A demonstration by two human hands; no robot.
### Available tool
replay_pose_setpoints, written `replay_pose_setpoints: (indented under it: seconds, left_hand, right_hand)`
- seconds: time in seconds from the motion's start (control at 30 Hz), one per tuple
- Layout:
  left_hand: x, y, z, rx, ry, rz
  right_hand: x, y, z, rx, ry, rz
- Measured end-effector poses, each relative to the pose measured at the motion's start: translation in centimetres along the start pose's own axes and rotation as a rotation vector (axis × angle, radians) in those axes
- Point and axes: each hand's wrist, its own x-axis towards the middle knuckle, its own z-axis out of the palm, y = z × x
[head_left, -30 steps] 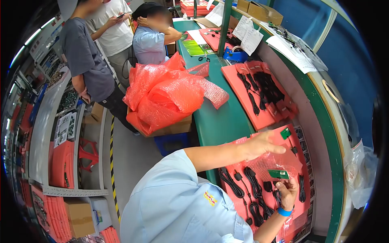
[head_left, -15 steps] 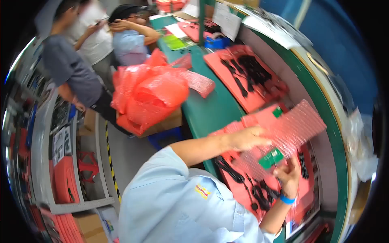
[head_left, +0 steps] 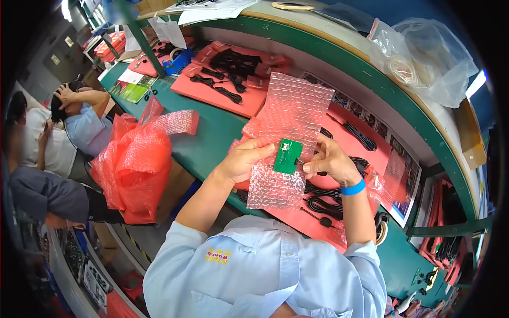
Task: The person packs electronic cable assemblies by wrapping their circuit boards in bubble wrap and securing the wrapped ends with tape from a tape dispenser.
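A green circuit board lies against a long strip of pink bubble wrap. At the left edge of the board and wrap, my left hand is closed on the wrap, its thumb near the board's upper left corner. My right hand, with a blue wristband, pinches at the board's right edge, where a small dark part shows. Below the wrap, coiled black cables rest on a pink foam sheet.
More black cables lie on another foam sheet farther back on the green bench. Crumpled red bubble wrap fills a box at the left. Two people and a grey sleeve are beyond it. A shelf edge curves behind.
The view has turned right. The board and bubble wrap are now together between both hands, in front of the chest. My left hand has closed on the wrap.
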Motion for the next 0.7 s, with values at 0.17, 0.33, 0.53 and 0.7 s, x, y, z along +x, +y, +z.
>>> replay_pose_setpoints:
  seconds: [0.17, 0.33, 0.53, 0.7]
  left_hand:
    - [-0.2, -0.1, -0.2, 0.103, -0.009, -0.023]
    - [-0.2, -0.1, 0.2, 0.096, -0.067, -0.064]
    - [-0.4, -0.2, -0.5, 0.061, -0.063, -0.062]
    - [-0.1, 0.7, 0.2, -0.313, -0.034, -0.050]
  right_hand:
    - [0.5, 0.1, -0.5, 0.050, -0.069, -0.017]
    - [0.6, 0.3, -1.6, -0.058, -0.081, 0.067]
    - [0.6, 0.4, -1.2, 0.029, -0.081, 0.058]
    - [1.6, 2.7, -2.7, -0.011, -0.155, -0.043]
